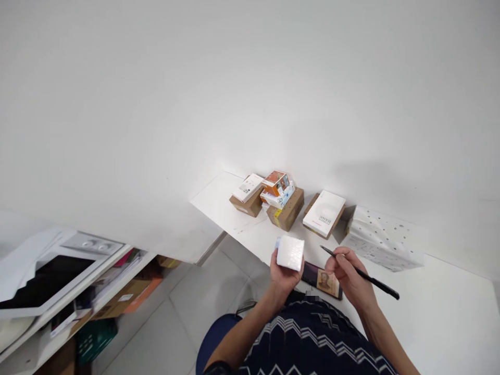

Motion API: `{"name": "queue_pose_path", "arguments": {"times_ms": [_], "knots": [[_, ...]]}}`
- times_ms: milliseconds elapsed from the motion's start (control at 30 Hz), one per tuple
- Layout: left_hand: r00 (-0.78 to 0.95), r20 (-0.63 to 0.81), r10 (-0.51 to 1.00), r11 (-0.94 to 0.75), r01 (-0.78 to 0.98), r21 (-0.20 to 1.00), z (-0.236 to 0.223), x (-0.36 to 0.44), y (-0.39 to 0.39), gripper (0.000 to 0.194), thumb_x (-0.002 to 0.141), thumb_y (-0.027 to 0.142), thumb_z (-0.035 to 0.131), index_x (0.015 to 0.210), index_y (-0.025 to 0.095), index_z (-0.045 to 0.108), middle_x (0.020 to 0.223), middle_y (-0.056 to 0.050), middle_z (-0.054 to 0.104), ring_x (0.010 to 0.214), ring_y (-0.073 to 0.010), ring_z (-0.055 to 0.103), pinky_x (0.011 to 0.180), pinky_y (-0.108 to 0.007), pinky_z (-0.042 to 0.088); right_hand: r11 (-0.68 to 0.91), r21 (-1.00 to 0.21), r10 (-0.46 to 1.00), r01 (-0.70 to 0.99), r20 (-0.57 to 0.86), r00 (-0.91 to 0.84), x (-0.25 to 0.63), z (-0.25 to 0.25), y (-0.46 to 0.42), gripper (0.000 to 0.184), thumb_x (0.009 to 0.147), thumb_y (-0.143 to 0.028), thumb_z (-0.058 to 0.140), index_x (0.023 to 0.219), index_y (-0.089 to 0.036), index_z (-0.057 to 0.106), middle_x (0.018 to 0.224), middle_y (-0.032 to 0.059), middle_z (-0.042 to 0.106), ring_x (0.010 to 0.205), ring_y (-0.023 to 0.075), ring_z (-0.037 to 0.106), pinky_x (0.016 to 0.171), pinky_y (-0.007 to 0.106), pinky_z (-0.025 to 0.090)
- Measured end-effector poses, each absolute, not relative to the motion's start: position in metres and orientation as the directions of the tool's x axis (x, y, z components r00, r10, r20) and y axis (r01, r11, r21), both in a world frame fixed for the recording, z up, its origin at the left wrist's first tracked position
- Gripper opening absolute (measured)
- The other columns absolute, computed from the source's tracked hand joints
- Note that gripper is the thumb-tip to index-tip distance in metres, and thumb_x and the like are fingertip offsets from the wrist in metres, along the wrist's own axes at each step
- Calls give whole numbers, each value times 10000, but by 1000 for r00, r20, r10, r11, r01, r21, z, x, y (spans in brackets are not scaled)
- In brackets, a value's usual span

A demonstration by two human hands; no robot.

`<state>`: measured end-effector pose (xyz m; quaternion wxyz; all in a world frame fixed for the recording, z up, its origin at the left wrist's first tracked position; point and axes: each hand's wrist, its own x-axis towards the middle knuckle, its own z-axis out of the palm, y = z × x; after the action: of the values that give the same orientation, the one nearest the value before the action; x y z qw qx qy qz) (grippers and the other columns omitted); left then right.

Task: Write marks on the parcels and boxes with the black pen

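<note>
My left hand is wrapped round a small white box with a shiny top and a bit of light blue at its left edge. In my right hand is a black pen, its tip pointing left towards the box without touching it. Between my hands, near the table's front edge, lies a dark flat item with a banknote-like picture on its right part. Beyond my hands, a white power bank box rests on a brown carton.
Along the wall, a brown carton bears an orange box and a light blue one. Left of it, a white box lies on another carton. A dotted white package stands right. Shelves fill the lower left.
</note>
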<state>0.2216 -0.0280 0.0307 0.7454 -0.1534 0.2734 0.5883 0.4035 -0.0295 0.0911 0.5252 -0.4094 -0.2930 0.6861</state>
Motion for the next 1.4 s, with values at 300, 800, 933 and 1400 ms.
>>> {"name": "queue_pose_path", "arguments": {"times_ms": [300,800,933,1400], "knots": [[264,-566,781,330,-944,16,46,231,-31,423,808,438,579,1097,131,618,950,-98,697,889,-232,628,810,-354,458,-133,-989,986,-71,-125,-109,372,92,-32,227,749,-396,682,919,-245,690,906,45,739,866,232,663,826,354,500],[232,-586,777,319,-946,48,39,238,-33,356,817,404,578,1031,128,642,905,-85,713,869,-245,647,915,-397,442,30,-982,999,184,21,-50,349,93,-27,94,755,-338,603,778,-257,644,723,-4,665,671,186,589,735,319,486],[238,-590,771,331,-942,52,42,239,-32,351,807,404,594,1008,121,649,890,-83,715,831,-239,657,887,-398,454,84,-962,993,260,61,-98,349,86,-26,145,827,-354,550,844,-231,626,753,5,661,681,180,595,702,306,490],[225,-620,752,315,-948,38,48,239,-30,335,831,388,584,1012,111,638,874,-95,722,806,-239,665,804,-376,474,121,-949,986,291,81,-146,353,77,-23,184,873,-374,529,904,-220,626,812,19,670,740,183,611,701,300,492]]}}
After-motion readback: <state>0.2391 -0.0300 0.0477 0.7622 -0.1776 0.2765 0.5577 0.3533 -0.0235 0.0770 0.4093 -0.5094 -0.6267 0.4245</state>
